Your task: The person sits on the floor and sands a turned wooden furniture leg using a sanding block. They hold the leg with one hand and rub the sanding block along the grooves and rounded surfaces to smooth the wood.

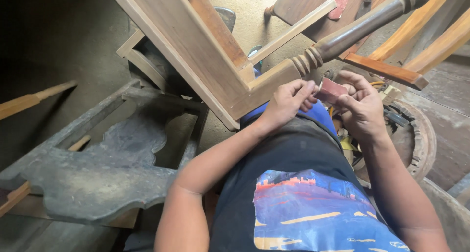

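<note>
Closest in, the person's dark shirt with its blue and orange print fills the lower middle, both bare forearms reaching forward from it. The left hand is curled, fingers bent in against the lower edge of the pale wooden frame that leans across the lap; its fingertips meet the near corner of a small reddish piece of sandpaper. The right hand is closed on that same piece, thumb and forefinger pinching its far side, so the sandpaper sits between the two hands, just below the turned part of the leg.

To the left, at knee level, lies a dusty grey carved panel with a scalloped outline, resting on plain boards. On the right, behind the right hand, a round carved wooden rim holds a clutter of small items too jumbled to name.

Further out, the dark turned leg runs up and to the right from the frame's corner, its ringed beads just above the left hand. Beyond it, orange-brown curved rails of other furniture cross the upper right, and a bare concrete floor shows past the frame.
</note>
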